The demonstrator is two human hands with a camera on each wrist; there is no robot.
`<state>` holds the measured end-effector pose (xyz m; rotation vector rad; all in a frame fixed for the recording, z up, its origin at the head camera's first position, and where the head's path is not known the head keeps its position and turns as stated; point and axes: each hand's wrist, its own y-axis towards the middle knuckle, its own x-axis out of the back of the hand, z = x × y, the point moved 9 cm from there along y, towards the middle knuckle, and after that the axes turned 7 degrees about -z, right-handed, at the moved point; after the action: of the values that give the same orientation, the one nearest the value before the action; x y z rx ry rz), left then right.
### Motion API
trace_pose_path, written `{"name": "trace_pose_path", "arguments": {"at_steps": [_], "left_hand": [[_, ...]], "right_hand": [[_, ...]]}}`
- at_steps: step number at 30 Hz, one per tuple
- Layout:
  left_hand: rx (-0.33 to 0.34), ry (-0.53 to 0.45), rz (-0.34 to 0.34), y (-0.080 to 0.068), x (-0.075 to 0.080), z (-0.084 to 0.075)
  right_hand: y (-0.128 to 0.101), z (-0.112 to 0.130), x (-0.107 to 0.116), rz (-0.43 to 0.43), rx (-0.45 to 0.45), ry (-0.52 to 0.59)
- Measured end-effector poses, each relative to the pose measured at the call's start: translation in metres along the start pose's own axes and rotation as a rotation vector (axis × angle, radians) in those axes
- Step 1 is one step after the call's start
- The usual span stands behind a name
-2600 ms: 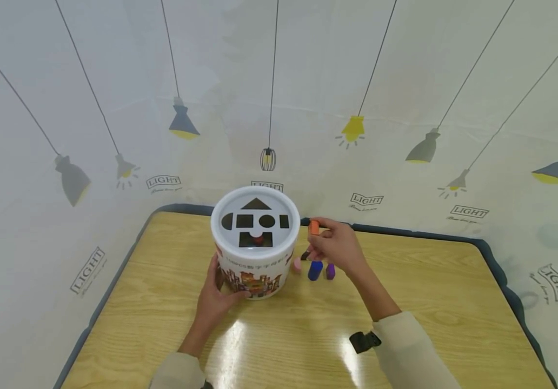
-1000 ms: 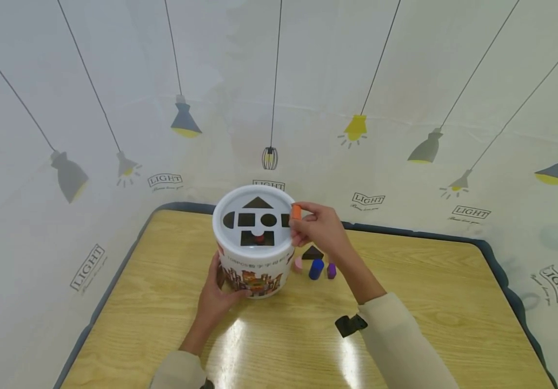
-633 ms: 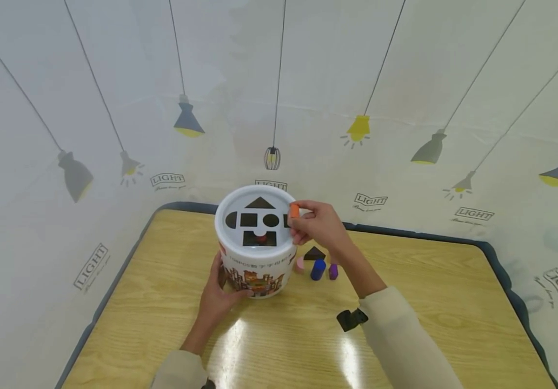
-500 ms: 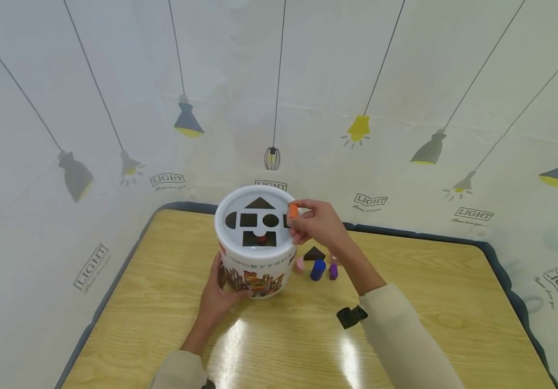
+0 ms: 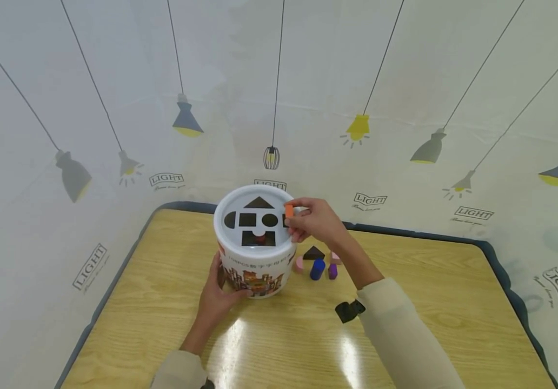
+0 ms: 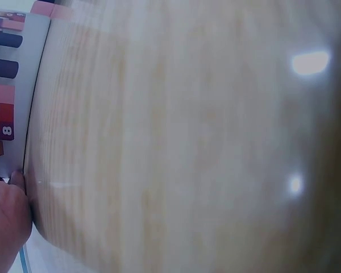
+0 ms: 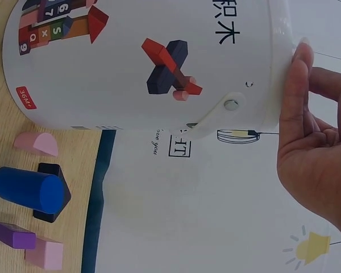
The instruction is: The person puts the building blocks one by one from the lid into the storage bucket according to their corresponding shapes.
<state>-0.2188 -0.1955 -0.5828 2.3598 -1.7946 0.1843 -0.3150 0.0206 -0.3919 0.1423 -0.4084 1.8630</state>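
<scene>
Ok so your left grip [image 5: 217,297] sits low, thumb out sideways, fingers mostly out of sight, while your right grip [image 5: 321,221] is up higher, thumb and index finger pinching, and your left forearm [image 5: 194,336] and right forearm [image 5: 364,265] both angle inward.

A pale wall [image 5: 327,65] printed with hanging lamps [image 5: 359,128] and "LIGHT" labels [image 5: 473,213] fills the upper frame and both sides; below, a dark-edged wood-grain counter [image 5: 444,313] catches two bright reflections [image 5: 230,348] at the bottom centre.
</scene>
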Motion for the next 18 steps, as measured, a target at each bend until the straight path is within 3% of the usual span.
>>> {"name": "trace_pose_path", "arguments": {"at_steps": [18], "left_hand": [[-0.001, 0.036, -0.006, -0.0005, 0.0015, -0.001]], "right_hand": [[0.0036, 0.0008, -0.0054, 0.068, -0.006, -0.052]]}}
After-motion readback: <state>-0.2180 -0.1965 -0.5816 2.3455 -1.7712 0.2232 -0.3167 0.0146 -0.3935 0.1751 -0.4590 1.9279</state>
